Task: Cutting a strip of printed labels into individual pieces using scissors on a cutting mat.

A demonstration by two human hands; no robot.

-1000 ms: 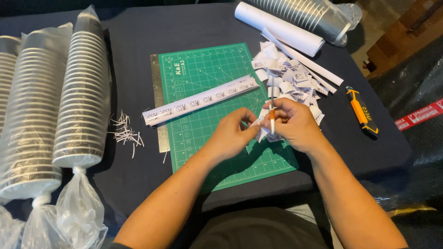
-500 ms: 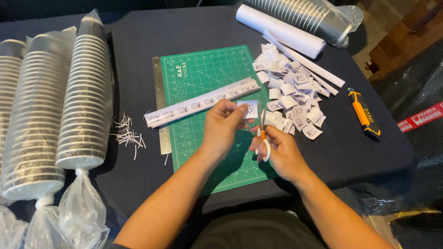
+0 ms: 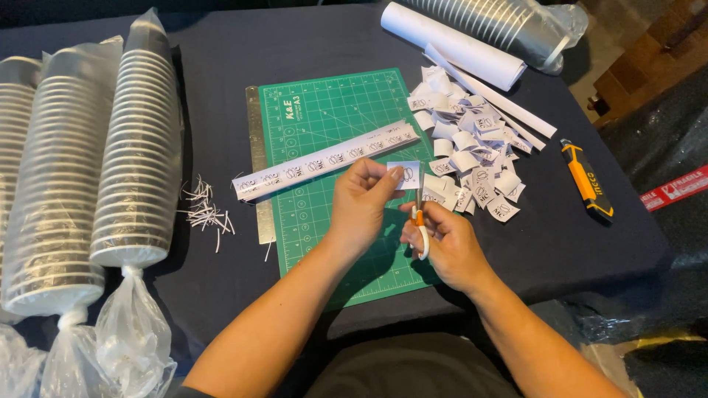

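- Over the green cutting mat [image 3: 324, 118], in the head view, a small white paper label [image 3: 405, 174] is pinched between the fingertips of the left hand [image 3: 361, 203]; the label is held just above the mat's right part, printed side up.
- Beside it, the right hand [image 3: 451, 247] is seen closed around the handles of a pair of scissors [image 3: 420, 221], whose orange and white handles show between the fingers and whose blades point up towards the label's lower edge.
- Whether the blades are touching the label cannot be told.
- Across the mat, a long printed paper strip [image 3: 324, 161] is laid at a slant, its left end reaching over a metal ruler [image 3: 258, 162] that lies along the mat's left edge.
- To the right of the mat, a pile of cut labels [image 3: 472, 155] is spread on the dark tablecloth [image 3: 221, 59], just beside the hands.
- Further right, an orange and black utility knife [image 3: 586, 180] is lying well apart from the pile.
- At the top right, a white paper roll [image 3: 457, 48] is lying next to a bagged stack of cups.
- On the left side, bagged stacks of cups [image 3: 136, 162] are lying lengthwise, and thin paper trimmings [image 3: 206, 210] are scattered between them and the ruler.
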